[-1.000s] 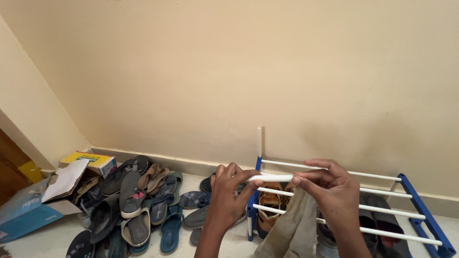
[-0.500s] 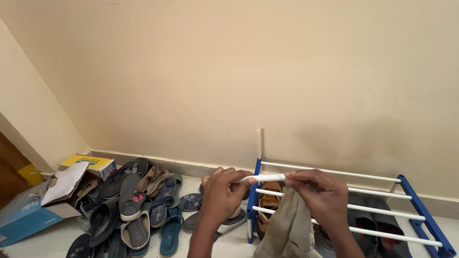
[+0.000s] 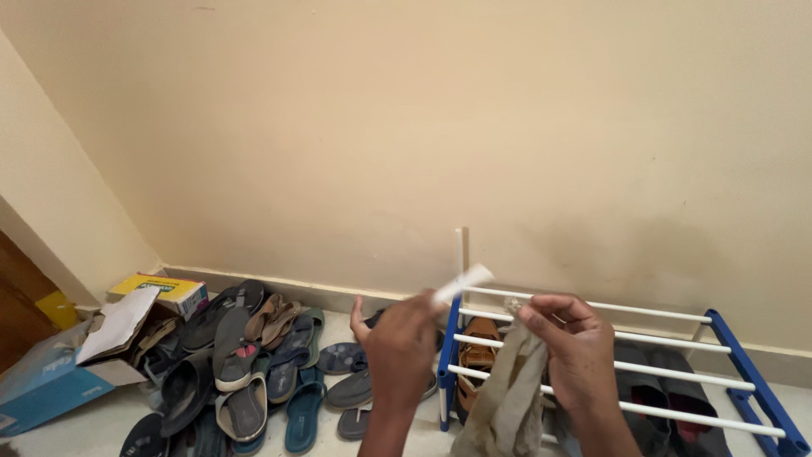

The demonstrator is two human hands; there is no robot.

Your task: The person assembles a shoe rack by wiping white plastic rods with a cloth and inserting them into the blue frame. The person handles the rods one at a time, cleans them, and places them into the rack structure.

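Hands over a blue-and-white shoe rack, one w/ a short white plastic tube, the other w/ a beige cloth.

Left hand is closed round the short white plastic tube — tube tilts up to the right, its free end blurred, just above the rack's top rails. Right hand pinches the top of the limp beige cloth rag between thumb and fingertips; rag hangs straight down in front of the rack. Hands sit near each other, not touching. Low rack of white rods in blue plastic side frames stands against the cream wall, one white upright post at its left back corner, a tan sandal on the lower tier. Left of it — heap of dark sandals and slippers on the floor, plus a torn blue cardboard box and a yellow box by the corner.
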